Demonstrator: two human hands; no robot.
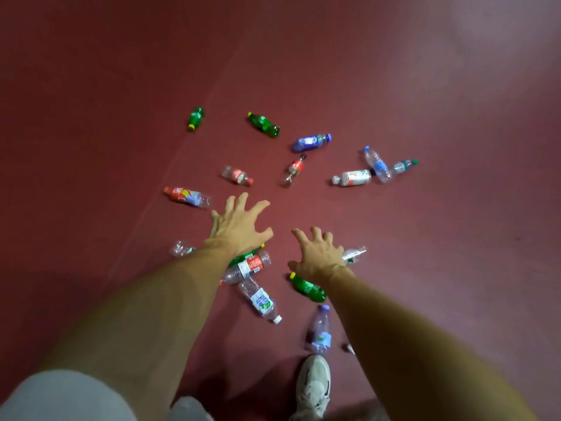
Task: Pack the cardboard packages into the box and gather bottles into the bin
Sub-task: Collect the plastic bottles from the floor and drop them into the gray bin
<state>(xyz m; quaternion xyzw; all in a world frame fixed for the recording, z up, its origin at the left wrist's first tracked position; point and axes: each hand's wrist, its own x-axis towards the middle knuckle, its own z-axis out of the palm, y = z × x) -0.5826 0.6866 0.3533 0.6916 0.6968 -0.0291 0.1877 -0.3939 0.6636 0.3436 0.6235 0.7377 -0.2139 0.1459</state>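
Several empty plastic bottles lie scattered on a dark red floor. My left hand reaches forward with fingers spread and holds nothing; under its wrist lie a clear bottle with a red label and a clear water bottle. My right hand is also spread and empty, above a green bottle and beside a crushed clear bottle. Farther off lie two green bottles, a blue bottle and red-labelled bottles. No box, bin or cardboard package is in view.
My white shoe stands at the bottom edge, just behind a pale purple bottle. A cluster of three bottles lies to the far right. Bare red floor stretches on all sides of the scatter.
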